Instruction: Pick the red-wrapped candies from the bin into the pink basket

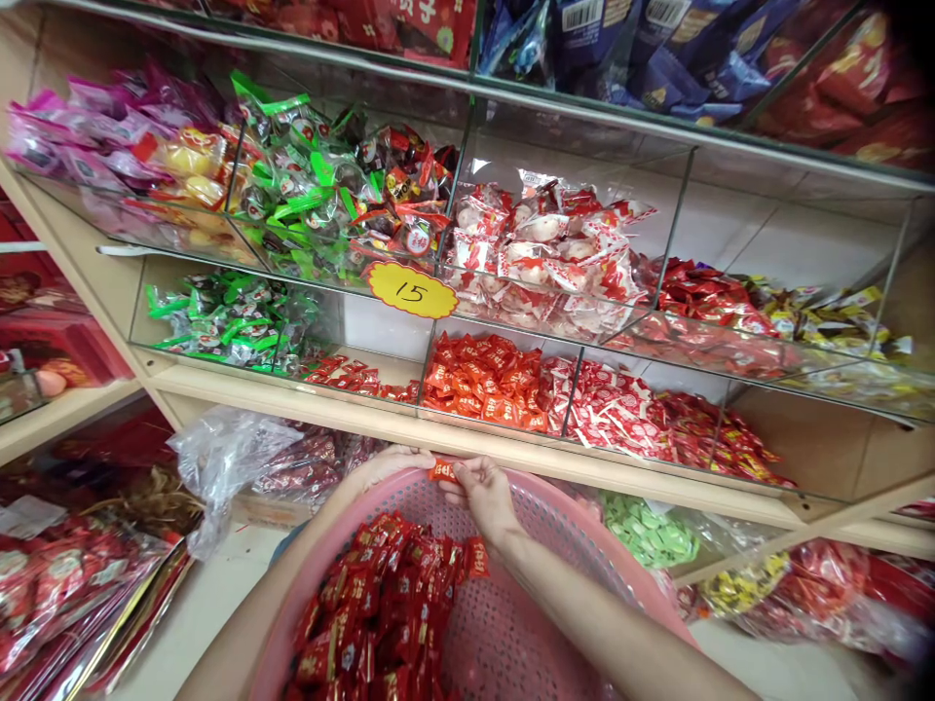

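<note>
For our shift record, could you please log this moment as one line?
left hand: pinching red candy | right hand: pinching same candy | below: pink basket of red candies

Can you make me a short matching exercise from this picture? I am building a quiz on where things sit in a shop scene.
Things:
1. yellow price tag
2. orange-red candy
3. pink basket
4. green-wrapped sweets

Places:
A. pinched between the left hand and right hand
B. lower shelf, leftmost compartment
C. stuck on the glass front of the upper shelf
D. below the shelves, holding red-wrapped candies

Pairs: 1-C, 2-A, 3-D, 4-B
</note>
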`<state>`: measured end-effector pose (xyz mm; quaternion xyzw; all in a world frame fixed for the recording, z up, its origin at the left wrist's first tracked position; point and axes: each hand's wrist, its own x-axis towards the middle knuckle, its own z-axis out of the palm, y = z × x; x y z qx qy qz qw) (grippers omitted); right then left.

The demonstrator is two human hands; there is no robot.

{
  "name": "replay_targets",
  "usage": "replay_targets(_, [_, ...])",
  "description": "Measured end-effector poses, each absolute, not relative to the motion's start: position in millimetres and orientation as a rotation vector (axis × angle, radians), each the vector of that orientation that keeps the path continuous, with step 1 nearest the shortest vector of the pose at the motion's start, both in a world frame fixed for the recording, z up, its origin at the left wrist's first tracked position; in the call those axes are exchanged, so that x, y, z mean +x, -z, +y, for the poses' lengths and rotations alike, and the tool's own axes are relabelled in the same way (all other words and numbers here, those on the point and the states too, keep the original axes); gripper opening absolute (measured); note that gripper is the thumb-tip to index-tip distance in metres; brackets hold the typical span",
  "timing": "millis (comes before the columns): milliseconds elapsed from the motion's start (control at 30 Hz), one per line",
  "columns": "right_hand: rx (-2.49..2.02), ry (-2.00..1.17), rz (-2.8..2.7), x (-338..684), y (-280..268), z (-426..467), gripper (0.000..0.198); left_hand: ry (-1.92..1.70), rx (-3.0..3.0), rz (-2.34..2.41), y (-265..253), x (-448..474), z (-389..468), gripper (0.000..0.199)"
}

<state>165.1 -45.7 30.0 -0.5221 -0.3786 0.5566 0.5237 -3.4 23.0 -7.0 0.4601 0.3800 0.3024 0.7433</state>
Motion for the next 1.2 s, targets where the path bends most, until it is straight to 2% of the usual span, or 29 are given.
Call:
replay_targets(233, [-1.287,-1.28,-1.095,170,-30,-46,0.052,-0.662,0.963,0.832,6,-2,21,0.041])
replay_targets(333, [-1.333,-1.216,-1.269,194,-32,-50,0.042,-0.667,1.0,0.74,8,-4,21,0.044])
replay_targets(400, [-1.385,-1.138,-1.423,218,-31,-59,0.033,-0.64,1.021,0.634,7,-4,19,0.037])
replay_targets(633, [-1.632,-0.826,-2.008,261,-28,-101,0.01,-0.622,0.986,0.793,-2,-2,17,0.042])
replay_targets(767, [-1.826,-0.603,-2.454,249,-29,-105,0.03,-0.601,1.1,0.761,4,-2,21,0.048])
replay_targets(933, [-1.834,-0.61,-2.564,248,-17,-105,0.026,-0.604,1.131,0.727,7,-4,21,0.04])
replay_targets(1067, [-1.806,-0.647,-2.564,258,-6,-105,0.04,-0.597,1.075,0.679,4,-3,18,0.037])
replay_targets(1200, [-1.757,-0.654,-2.546,263,1,-100,0.045,-0.59,1.107,0.689,4,-2,19,0.038])
